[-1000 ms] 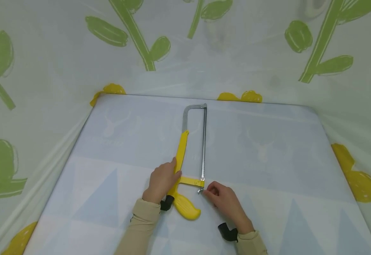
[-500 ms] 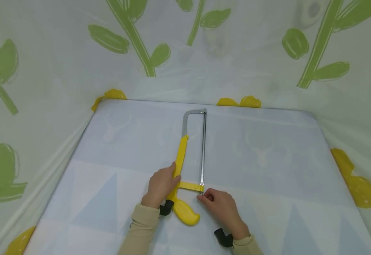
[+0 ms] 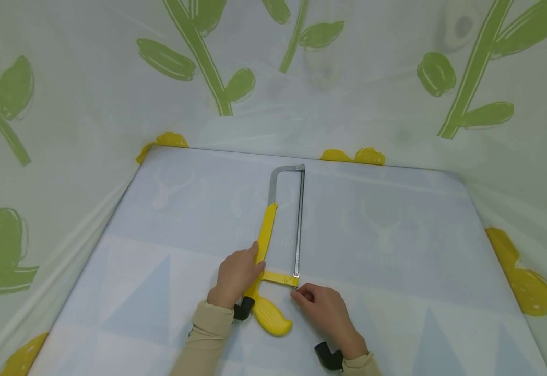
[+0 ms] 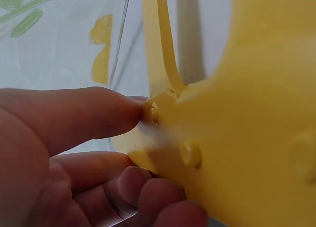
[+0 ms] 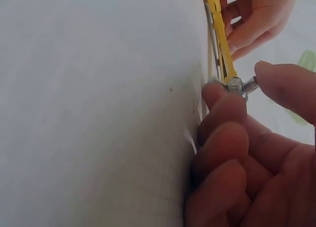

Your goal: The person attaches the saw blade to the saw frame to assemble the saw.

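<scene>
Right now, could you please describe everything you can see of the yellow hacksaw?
The hacksaw lies flat on the pale mat, blade end pointing away. It has a yellow, plastic-looking handle and upper bar, a grey metal front bow and a thin blade. The left hand grips the frame above the handle; the right hand pinches the metal wing nut at the blade's near end.

right hand (image 3: 324, 308) closed in onto wing nut (image 5: 236, 83), fingertips now pinching

Open mat (image 3: 395, 250) flanks the hacksaw (image 3: 285, 230); curtains (image 3: 67, 104) enclose.

A pale blue mat (image 3: 395, 230) with faint triangles — backed by white sheeting (image 3: 90, 104) printed with green leaves.
</scene>
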The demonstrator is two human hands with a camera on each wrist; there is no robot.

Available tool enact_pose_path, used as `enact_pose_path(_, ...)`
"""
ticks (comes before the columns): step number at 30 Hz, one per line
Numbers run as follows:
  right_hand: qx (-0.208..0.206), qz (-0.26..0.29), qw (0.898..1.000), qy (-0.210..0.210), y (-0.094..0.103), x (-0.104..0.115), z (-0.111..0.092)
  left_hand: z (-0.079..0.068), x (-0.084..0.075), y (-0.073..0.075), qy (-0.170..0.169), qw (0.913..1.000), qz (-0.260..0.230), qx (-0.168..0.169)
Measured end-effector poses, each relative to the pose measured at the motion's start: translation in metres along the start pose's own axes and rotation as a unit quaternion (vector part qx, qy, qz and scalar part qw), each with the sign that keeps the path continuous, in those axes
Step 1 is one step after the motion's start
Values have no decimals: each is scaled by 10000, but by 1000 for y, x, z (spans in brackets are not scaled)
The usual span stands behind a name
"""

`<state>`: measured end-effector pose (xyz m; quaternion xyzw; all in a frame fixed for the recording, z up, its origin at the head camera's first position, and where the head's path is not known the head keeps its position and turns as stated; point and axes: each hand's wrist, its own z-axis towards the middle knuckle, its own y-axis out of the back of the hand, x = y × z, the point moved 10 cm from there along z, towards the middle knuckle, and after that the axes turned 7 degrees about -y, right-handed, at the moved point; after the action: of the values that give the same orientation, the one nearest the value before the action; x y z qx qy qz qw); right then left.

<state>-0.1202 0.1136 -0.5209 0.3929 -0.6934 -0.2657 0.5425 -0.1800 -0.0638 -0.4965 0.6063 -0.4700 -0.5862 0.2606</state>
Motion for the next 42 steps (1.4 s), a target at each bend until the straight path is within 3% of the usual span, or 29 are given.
enact_pose_path(11,122,360,9992,94,0,0,-2,0,1,-3,-52,9999,9,-114)
enact_pose_path(21,119,842,9961,-225,-4,-12,-3,-5,2,-5,15,10000,-19,-10)
enact_pose_path(35,266,845,9957,-265,-6,-9,-3,-5,-1,-2,-198,9996,65,-172)
enact_pose_path(42,306,573,9975,-285,-6,-6,-2,-3,-1,-1,-245,9994,59,-217)
